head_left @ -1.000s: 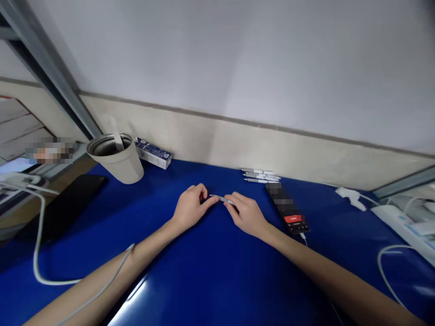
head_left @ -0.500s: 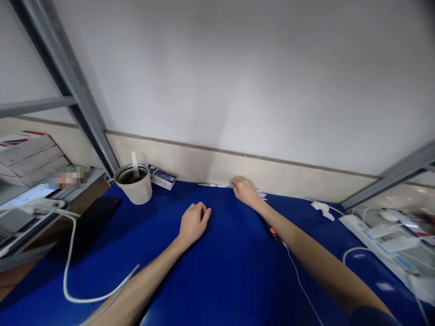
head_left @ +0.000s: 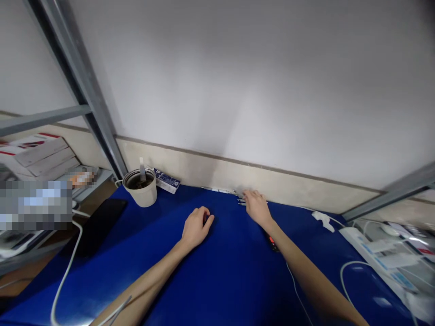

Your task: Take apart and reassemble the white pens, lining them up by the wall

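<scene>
My left hand (head_left: 197,227) rests on the blue table (head_left: 210,271), fingers loosely curled and thumb apart, with nothing visible in it. At the table's back edge, my right hand (head_left: 257,206) lies over several slim pens (head_left: 242,200) whose tips stick out on its left side. Its fingers are bent over them, and whether they grip one is hidden. A white pen-like stick (head_left: 220,190) lies along the wall, left of that hand. Below the right wrist is a black device with a red part (head_left: 273,242), partly covered by the forearm.
A white pot (head_left: 144,194) with a pale tag stands at the back left beside a blue-and-white box (head_left: 167,181). A black flat object (head_left: 102,219) lies further left. On the right are crumpled white tissue (head_left: 323,220), a power strip (head_left: 367,251) and cables.
My right hand has moved right, from the end of the white stick onto the pens, whose left tips now show. My left hand stays nearly where it was. The view has shifted slightly.
</scene>
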{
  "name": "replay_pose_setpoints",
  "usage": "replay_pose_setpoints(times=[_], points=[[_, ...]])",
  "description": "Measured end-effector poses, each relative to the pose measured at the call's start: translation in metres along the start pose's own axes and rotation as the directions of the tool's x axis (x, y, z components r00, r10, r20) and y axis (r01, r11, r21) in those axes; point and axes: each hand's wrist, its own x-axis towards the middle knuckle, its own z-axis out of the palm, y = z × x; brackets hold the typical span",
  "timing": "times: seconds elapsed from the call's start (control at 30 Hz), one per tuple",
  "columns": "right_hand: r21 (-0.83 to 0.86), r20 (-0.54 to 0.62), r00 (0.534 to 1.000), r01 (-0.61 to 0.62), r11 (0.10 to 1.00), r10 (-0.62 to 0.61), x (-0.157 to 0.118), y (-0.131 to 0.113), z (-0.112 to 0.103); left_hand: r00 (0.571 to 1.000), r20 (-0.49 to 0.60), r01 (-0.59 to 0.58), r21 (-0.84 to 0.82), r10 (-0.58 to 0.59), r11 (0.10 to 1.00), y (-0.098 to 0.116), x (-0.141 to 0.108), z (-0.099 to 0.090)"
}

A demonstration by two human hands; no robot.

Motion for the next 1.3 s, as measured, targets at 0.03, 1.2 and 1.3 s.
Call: replay_pose_setpoints(times=[0.03,1.2,1.3], points=[[0.042,0.017,0.999,0.046,0.998,-0.047,-0.010,-0.010,0.001,1.000,0.001,-0.015,-0.005,0.015,1.000,0.000,0.000,-0.001],[0.412,-0.091,0.966,0.259,0.874,-0.243,-0.061,-0.063,0.043,0.964,0.251,-0.082,-0.050,0.092,0.995,0.004,0.003,-0.004],[0.420,-0.090,0.967,0.255,0.871,-0.239,-0.060,-0.063,0.042,0.966,0.248,-0.063,-0.046,0.072,0.997,0.003,0.005,-0.002]])
